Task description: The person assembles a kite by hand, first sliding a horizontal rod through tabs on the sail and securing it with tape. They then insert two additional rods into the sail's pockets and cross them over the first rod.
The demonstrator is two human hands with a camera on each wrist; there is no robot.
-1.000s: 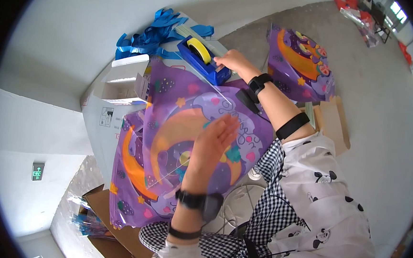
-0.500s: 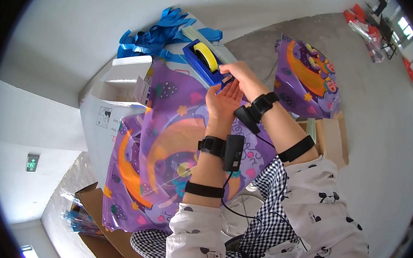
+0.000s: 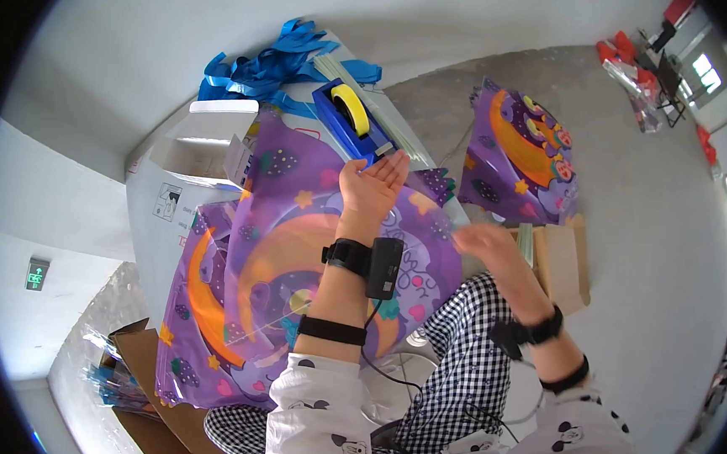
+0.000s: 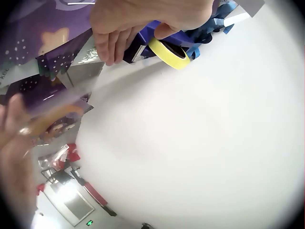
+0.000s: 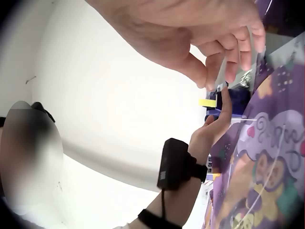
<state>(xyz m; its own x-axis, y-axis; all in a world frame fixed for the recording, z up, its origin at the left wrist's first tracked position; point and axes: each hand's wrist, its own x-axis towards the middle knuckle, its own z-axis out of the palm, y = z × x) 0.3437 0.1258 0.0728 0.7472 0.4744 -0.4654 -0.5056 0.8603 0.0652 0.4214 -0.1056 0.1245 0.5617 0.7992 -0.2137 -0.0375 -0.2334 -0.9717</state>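
A blue tape dispenser (image 3: 353, 122) with a yellow-looking roll of tape (image 3: 350, 110) stands on the table. My left hand (image 3: 371, 187) is held palm up with straight fingers, fingertips at the dispenser's cutter end. A clear strip of tape (image 4: 119, 78) stretches from the dispenser across the left wrist view toward my right hand (image 3: 497, 249). In the right wrist view the thumb and index finger of that right hand (image 5: 205, 33) pinch the strip's end; the hand is blurred in the head view. A purple printed plastic sheet (image 3: 296, 231) lies beneath both hands.
Blue ribbons (image 3: 265, 64) and thin pale sticks (image 3: 380, 114) lie behind the dispenser. An open white box (image 3: 209, 144) stands at left. Another purple printed piece (image 3: 520, 154) is at the right, above a cardboard box (image 3: 565, 262). A larger carton (image 3: 154, 389) stands lower left.
My left hand has risen from over the sheet to the dispenser's end. My right hand has drawn back from the dispenser, toward the body and to the right, pulling tape out.
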